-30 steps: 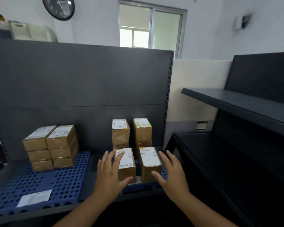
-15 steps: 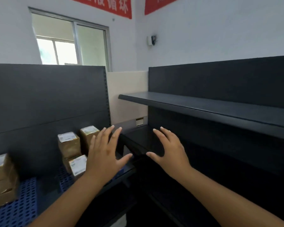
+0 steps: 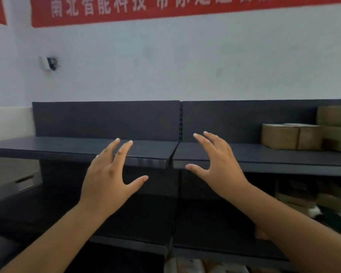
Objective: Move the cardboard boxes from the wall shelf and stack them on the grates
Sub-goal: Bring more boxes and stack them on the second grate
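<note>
Before the wall shelf [image 3: 150, 152], both hands' fingers [image 3: 124, 149] splayed

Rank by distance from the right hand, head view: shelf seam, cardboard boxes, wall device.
From the right hand:
1. Shelf seam, just to its left, between both hands.
2. Cardboard boxes, to its right on the upper shelf.
3. Wall device, far up-left on the white wall.

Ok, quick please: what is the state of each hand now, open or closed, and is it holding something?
Left hand: open, fingers spread, holding nothing.
Right hand: open, fingers spread, holding nothing.
</note>
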### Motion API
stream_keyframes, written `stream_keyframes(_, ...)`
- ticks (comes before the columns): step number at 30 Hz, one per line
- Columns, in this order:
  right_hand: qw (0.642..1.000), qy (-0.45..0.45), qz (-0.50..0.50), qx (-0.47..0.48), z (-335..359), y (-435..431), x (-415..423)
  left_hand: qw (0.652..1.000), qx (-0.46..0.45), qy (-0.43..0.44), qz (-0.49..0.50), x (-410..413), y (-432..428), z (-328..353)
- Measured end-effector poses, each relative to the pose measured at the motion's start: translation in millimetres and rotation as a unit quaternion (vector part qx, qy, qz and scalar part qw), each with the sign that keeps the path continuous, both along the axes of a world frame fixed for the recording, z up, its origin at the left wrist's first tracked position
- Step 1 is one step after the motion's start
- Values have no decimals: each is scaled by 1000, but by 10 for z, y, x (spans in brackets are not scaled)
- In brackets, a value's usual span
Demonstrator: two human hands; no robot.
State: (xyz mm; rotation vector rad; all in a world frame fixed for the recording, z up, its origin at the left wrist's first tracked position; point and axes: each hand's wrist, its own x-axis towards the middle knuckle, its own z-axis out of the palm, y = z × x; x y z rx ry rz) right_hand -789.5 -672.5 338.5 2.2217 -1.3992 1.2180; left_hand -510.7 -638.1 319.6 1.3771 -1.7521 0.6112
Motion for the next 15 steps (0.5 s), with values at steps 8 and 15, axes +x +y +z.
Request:
stream_keyframes(8, 992, 9, -129, 3, 300, -41, -1679, 990, -17, 22, -139, -1846, -576, 326)
stream_keyframes(15, 981, -68, -176, 41, 505, -331, -3326, 975, 36, 22, -218, -3413, -1203, 544)
